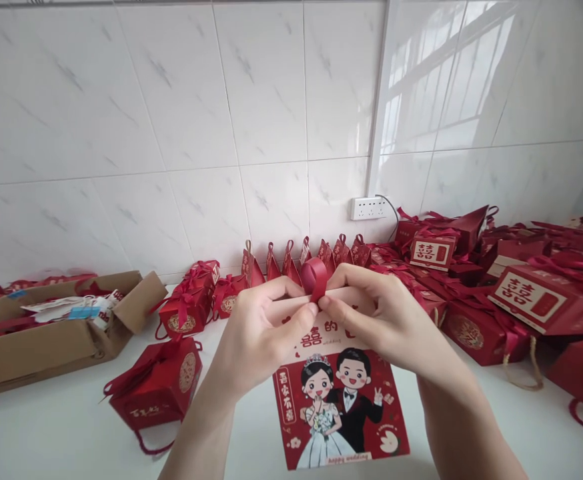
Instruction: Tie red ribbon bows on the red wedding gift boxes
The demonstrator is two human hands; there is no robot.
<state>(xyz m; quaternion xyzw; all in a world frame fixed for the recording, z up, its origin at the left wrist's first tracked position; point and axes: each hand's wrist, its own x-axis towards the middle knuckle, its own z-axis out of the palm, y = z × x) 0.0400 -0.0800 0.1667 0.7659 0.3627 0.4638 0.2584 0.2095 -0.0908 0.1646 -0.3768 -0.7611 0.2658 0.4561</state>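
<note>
Between my hands stands a red and cream wedding gift box [341,407] with a cartoon bride and groom on its front. A loop of dark red ribbon [314,275] rises from its top edge. My left hand [271,327] grips the ribbon's base and the box's top edge from the left, thumb and fingers pinched together. From the other side my right hand [379,313] pinches the same spot, its thumb tip almost meeting the left one. The box's top edge is partly covered by my fingers.
An open cardboard carton [36,360] with papers is at the left. Near it sits a red box with a bow [159,380]. Small ribbon-topped boxes [289,257] line the tiled wall. Many red boxes [546,300] are piled at the right, below a power strip [369,209].
</note>
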